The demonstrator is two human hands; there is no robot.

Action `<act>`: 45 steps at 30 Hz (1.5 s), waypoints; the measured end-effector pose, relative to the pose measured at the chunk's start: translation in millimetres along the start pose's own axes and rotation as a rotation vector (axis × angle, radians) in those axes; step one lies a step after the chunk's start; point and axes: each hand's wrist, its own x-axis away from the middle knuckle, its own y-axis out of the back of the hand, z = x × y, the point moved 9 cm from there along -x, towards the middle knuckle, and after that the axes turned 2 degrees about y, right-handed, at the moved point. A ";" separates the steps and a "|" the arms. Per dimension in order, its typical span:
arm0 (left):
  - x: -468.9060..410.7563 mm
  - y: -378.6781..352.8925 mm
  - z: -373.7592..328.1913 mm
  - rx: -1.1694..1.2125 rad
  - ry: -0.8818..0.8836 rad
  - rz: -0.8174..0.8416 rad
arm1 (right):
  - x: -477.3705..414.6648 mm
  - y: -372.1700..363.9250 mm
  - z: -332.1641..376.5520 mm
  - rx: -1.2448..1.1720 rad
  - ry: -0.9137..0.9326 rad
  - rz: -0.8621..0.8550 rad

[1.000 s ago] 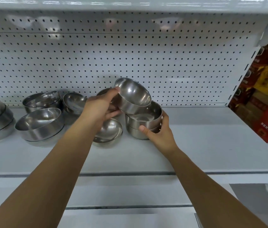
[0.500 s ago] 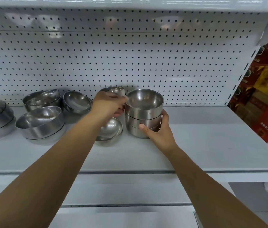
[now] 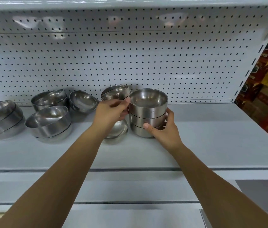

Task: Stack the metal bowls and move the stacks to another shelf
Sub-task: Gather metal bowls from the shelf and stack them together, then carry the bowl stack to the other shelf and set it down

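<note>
Both arms extended. Left hand point(image 3: 112, 112) grips the top bowl of the stack point(image 3: 148, 112), thumb at the rim; right hand point(image 3: 164, 132) wraps the lower bowls. Three nested brushed-steel round bowls, upright on the smooth grey shelf point(image 3: 212, 137).

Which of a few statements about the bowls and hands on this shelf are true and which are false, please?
1. The stack of bowls between the hands holds three bowls. True.
2. The right hand hangs clear of the stack. False: it grips the stack's lower bowls.
3. The stack stands at the far-left end of the shelf. False: it stands near the middle, with other bowls to its left.
4. A single bowl lies under the left hand. True.
</note>
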 end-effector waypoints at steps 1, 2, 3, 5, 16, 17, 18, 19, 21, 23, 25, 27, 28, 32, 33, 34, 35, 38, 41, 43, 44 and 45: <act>-0.3 0.0 1.1 -0.008 -0.012 0.021 | -0.1 0.0 -0.5 -0.005 0.001 0.006; -1.7 -0.6 2.5 -0.022 -0.023 0.048 | -0.2 -0.8 -1.3 -0.014 -0.001 0.020; -3.3 -2.9 3.5 -0.044 -0.034 0.087 | 0.1 -2.8 -1.7 -0.025 -0.002 0.040; -5.3 -9.3 2.9 -0.097 -0.050 0.170 | 0.9 -7.6 -1.7 -0.031 0.004 0.087; 1.0 -33.9 -5.5 -0.037 0.008 0.257 | 5.1 2.1 -1.4 -0.050 -0.005 0.051; 2.4 -37.9 -8.0 -0.023 0.002 0.263 | 7.4 7.1 -0.1 -0.059 -0.005 0.035; 4.0 -42.7 -11.4 -0.006 -0.006 0.268 | 10.4 13.3 1.9 -0.066 -0.003 0.016; 6.0 -48.4 -15.2 0.016 -0.015 0.273 | 13.6 21.0 4.3 -0.068 0.000 -0.004; 10.1 -62.3 -22.3 0.082 -0.012 0.285 | 21.1 39.9 10.3 -0.065 0.008 -0.039; 15.7 -81.9 -29.2 0.142 0.002 0.317 | 30.7 64.8 16.2 -0.058 0.015 -0.077; 23.7 -109.2 -36.6 0.174 -0.003 0.384 | 43.4 93.3 21.6 -0.046 0.018 -0.111; 35.6 -142.6 -42.5 0.203 -0.005 0.460 | 59.3 125.3 24.5 -0.030 0.019 -0.148; 43.1 -161.8 -44.9 0.222 -0.002 0.505 | 68.8 143.1 24.5 -0.019 0.015 -0.170; 79.4 -247.2 -50.3 0.248 0.007 0.675 | 113.3 225.4 19.8 0.016 -0.020 -0.274; 90.3 -270.4 -51.3 0.249 0.012 0.709 | 126.6 248.6 19.3 0.034 -0.026 -0.310; 102.3 -294.3 -53.3 0.251 0.016 0.742 | 140.4 272.2 19.5 0.057 -0.027 -0.350; 115.9 -318.8 -55.9 0.250 0.017 0.775 | 154.2 295.7 20.1 0.079 -0.026 -0.387; 159.7 -391.1 -61.9 0.268 0.030 0.861 | 197.1 364.2 15.2 0.145 -0.046 -0.477; 207.7 -462.7 -62.9 0.288 0.060 0.965 | 244.5 430.9 4.9 0.176 -0.087 -0.572; 241.4 -507.1 -62.5 0.309 0.075 1.031 | 278.7 469.8 -0.9 0.191 -0.120 -0.626; 258.7 -528.6 -61.6 0.324 0.080 1.063 | 296.1 487.6 -3.4 0.199 -0.135 -0.651; 276.8 -549.6 -60.6 0.335 0.087 1.097 | 313.6 505.0 -5.2 0.205 -0.148 -0.679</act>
